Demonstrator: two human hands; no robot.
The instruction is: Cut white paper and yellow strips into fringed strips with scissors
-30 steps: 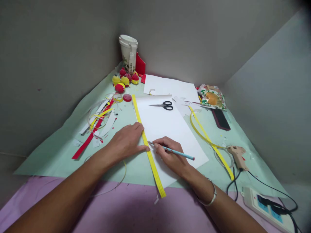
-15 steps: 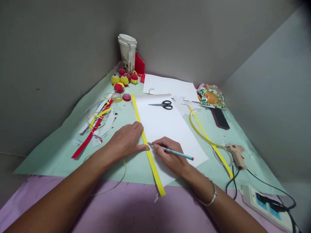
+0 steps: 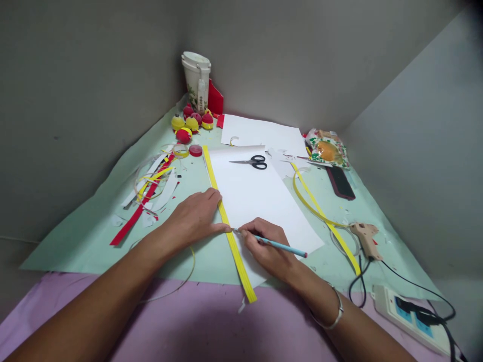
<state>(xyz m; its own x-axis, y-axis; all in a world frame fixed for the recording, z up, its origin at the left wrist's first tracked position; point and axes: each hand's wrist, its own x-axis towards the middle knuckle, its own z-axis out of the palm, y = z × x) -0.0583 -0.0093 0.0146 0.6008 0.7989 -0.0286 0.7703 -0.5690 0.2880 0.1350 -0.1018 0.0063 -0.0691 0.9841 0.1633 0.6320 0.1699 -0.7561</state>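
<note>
My left hand (image 3: 194, 217) lies flat with fingers spread, pressing down a long yellow paper strip (image 3: 226, 221) that runs along the left edge of a white sheet (image 3: 260, 196). My right hand (image 3: 266, 246) is closed on a light blue pencil (image 3: 281, 245). The pencil's tip touches the white sheet right beside the yellow strip, close to my left fingertips. Black scissors (image 3: 252, 162) rest on the far part of the sheet.
Red, yellow and white paper scraps (image 3: 151, 188) lie at the left. Red and yellow balls (image 3: 190, 124) and a cup (image 3: 196, 75) stand at the back corner. A glue gun (image 3: 364, 236), power strip (image 3: 411, 314), second yellow strip (image 3: 320, 213), snack packet (image 3: 328, 151) and dark case (image 3: 340, 182) are right.
My right hand has slid the pencil a little toward me along the yellow strip. The left hand stays pressed on the strip.
</note>
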